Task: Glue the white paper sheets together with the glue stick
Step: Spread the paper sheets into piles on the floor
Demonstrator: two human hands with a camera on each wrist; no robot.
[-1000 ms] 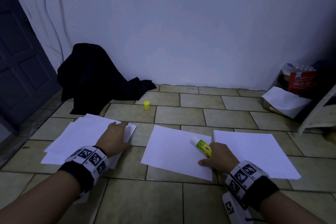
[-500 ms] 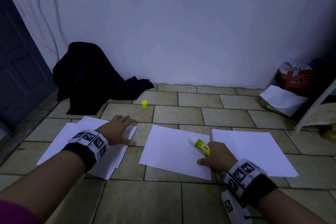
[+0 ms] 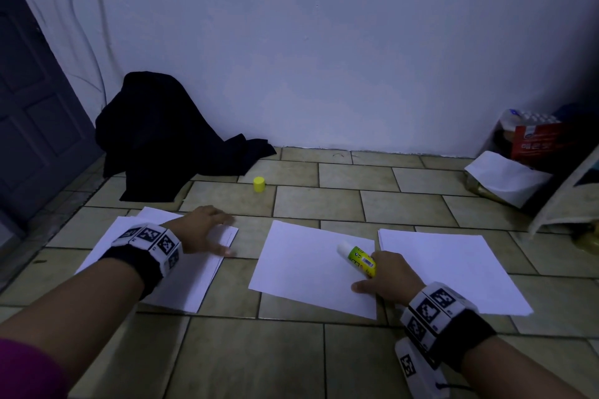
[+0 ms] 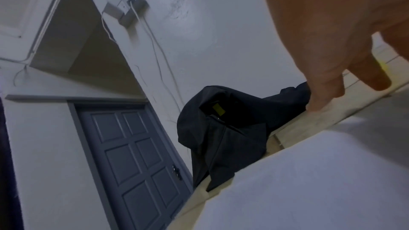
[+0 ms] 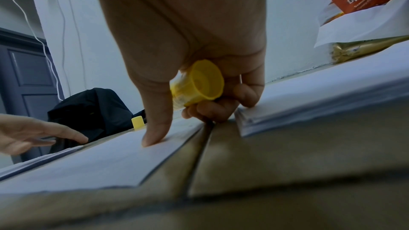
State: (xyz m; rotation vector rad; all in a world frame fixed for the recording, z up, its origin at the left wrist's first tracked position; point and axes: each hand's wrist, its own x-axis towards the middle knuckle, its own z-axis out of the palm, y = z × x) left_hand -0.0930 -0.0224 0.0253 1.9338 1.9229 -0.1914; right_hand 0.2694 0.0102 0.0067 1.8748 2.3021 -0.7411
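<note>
Beige floor tiles (image 3: 317, 201) met a white wall (image 3: 324, 58), with a grey door (image 3: 35, 126) and a heap of black cloth (image 3: 162, 139) beyond the left hand (image 3: 201, 232). That hand lay flat, fingers spread and relaxed, on a stack of white sheets (image 3: 191, 278). The right hand (image 3: 385, 278) curled round the uncapped glue stick (image 3: 356, 259) while its thumb pressed the middle sheet (image 3: 304, 266); another pile of paper (image 3: 460, 266) lay just beside its outer edge. A yellow cap (image 3: 259, 185) stood ahead, between both hands.
</note>
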